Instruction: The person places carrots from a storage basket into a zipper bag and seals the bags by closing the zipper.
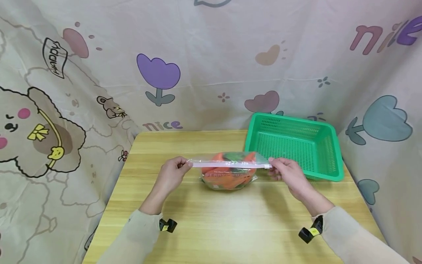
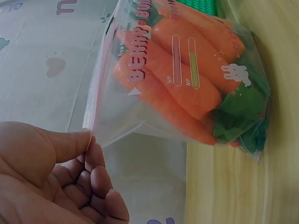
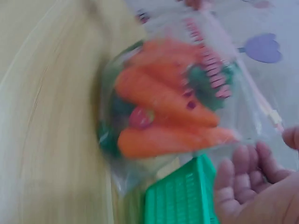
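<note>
A clear slider zip bag (image 1: 229,176) with printed lettering stands on the table, its pale zip strip (image 1: 227,165) stretched level between both hands. Orange carrots (image 2: 182,70) with green leafy pieces (image 2: 240,109) fill it; a small pink-red round item (image 3: 141,117) shows among them in the right wrist view. My left hand (image 1: 171,174) pinches the strip's left end between thumb and forefinger, the other fingers curled. At the opposite end, close to the slider (image 3: 273,115), my right hand (image 1: 290,176) grips the bag's top corner. The right wrist view is blurred.
A green perforated plastic basket (image 1: 293,146) stands at the table's back right, just behind my right hand. The wooden table (image 1: 217,227) meets a printed cloth (image 1: 204,66) at the back and sides. Each sleeve carries a black wrist camera (image 1: 169,225).
</note>
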Demonstrator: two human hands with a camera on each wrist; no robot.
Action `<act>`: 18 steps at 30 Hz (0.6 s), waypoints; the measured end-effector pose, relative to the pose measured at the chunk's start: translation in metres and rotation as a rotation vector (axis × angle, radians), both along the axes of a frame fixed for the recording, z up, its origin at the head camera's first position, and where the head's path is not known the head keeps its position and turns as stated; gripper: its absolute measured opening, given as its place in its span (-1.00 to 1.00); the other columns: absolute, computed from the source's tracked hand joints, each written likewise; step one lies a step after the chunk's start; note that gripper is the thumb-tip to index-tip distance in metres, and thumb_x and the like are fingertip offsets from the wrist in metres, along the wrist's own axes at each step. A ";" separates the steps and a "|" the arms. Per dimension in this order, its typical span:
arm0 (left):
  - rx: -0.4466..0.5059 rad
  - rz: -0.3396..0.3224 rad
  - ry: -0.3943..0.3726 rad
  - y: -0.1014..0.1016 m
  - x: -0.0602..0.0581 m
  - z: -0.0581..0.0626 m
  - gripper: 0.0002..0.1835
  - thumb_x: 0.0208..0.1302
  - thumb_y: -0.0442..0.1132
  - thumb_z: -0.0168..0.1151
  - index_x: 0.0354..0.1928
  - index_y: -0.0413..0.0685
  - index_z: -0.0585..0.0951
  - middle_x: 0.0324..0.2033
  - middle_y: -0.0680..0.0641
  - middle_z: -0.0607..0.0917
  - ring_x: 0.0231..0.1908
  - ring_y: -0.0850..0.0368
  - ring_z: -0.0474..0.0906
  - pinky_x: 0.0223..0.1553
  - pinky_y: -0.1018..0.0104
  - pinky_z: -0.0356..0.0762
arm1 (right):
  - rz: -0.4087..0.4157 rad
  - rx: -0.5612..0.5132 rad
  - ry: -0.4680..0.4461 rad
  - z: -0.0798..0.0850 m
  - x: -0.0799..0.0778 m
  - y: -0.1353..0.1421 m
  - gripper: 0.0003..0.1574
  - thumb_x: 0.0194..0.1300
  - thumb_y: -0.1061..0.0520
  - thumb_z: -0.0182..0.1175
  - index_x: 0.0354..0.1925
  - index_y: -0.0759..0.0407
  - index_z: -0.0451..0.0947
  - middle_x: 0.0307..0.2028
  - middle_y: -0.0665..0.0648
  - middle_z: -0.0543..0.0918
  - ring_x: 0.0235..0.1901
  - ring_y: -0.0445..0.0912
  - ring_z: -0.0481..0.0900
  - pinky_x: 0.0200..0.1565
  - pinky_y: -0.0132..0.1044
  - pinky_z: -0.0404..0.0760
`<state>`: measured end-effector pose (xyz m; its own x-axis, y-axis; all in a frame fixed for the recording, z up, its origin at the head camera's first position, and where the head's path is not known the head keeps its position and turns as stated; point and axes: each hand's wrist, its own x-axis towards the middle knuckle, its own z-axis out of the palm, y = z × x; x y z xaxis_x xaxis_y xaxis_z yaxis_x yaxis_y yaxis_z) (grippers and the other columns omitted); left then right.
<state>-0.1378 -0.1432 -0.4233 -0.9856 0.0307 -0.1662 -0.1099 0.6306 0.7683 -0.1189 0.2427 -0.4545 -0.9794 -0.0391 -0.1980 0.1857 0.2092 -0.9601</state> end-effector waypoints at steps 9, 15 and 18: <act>0.006 0.006 0.019 -0.004 -0.001 -0.001 -0.77 0.58 -0.09 0.19 -0.19 -0.09 0.64 -0.44 0.00 0.48 -0.47 0.09 0.35 -0.45 0.27 0.32 | 0.100 -0.265 -0.158 0.003 -0.001 0.002 -0.82 0.57 0.14 0.17 -0.10 0.27 0.57 -0.30 -0.02 0.73 -0.25 -0.19 0.68 -0.10 -0.30 0.68; -0.001 -0.001 0.036 -0.006 -0.001 0.000 -0.76 0.57 -0.08 0.20 -0.17 -0.11 0.66 -0.45 0.00 0.49 -0.49 0.09 0.34 -0.48 0.29 0.32 | 0.035 -0.186 -0.122 0.000 -0.003 -0.004 -0.84 0.55 0.21 0.16 -0.20 0.29 0.60 -0.38 -0.06 0.70 -0.30 -0.20 0.66 -0.15 -0.33 0.63; -0.001 -0.007 0.035 -0.007 0.000 0.001 -0.76 0.57 -0.09 0.20 -0.17 -0.12 0.65 -0.46 0.00 0.48 -0.50 0.09 0.34 -0.49 0.29 0.31 | -0.017 -0.099 -0.087 0.000 -0.005 -0.009 -0.81 0.54 0.20 0.19 -0.22 0.31 0.61 -0.43 -0.09 0.63 -0.33 -0.19 0.58 -0.17 -0.32 0.58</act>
<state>-0.1379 -0.1499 -0.4220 -0.9906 0.0378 -0.1316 -0.0783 0.6322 0.7708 -0.1238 0.2339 -0.4544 -0.9594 -0.0458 -0.2784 0.2721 0.1107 -0.9559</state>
